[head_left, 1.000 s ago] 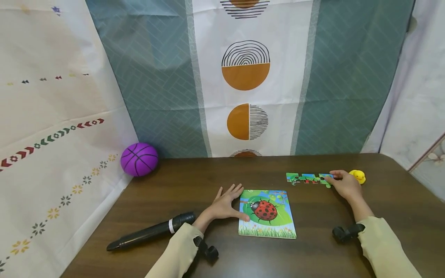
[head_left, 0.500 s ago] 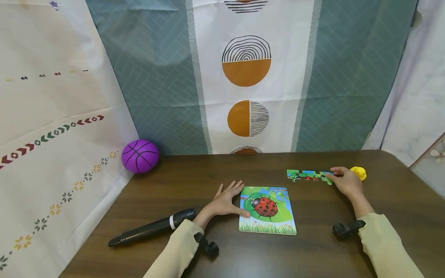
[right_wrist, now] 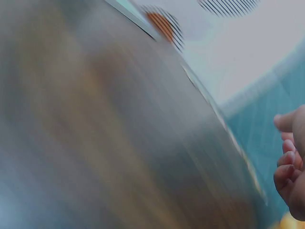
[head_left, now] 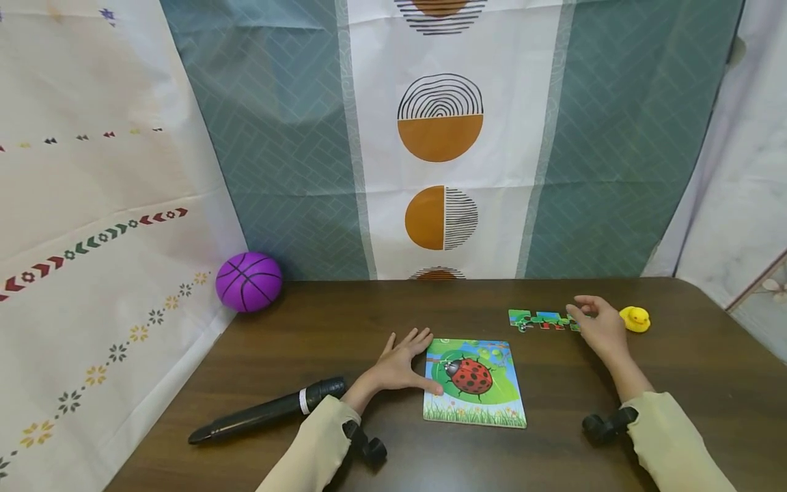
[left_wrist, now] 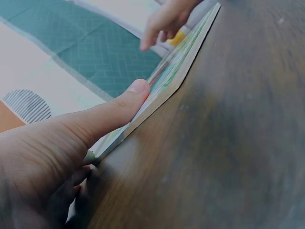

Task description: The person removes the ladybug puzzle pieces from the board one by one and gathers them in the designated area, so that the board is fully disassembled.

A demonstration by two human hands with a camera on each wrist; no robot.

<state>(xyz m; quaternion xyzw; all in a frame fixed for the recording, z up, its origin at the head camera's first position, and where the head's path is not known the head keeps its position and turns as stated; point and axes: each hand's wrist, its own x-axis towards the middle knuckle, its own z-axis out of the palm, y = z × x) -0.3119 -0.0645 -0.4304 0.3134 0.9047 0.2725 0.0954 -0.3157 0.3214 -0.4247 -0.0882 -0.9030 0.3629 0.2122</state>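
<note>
Left hand (head_left: 398,362) flat on the counter (head_left: 553,424), fingers spread, thumb pressed against the left edge of the ladybug puzzle board (head_left: 473,383). Right hand (head_left: 595,326) raised over the right end of the puzzle piece strip (head_left: 541,320), fingers loosely curled, holding nothing as far as I can see. Yellow duck (head_left: 635,318) just right of that hand. Black tube (head_left: 264,410) lies left of the left sleeve. Purple ball (head_left: 249,281) sits in the back-left corner.
</note>
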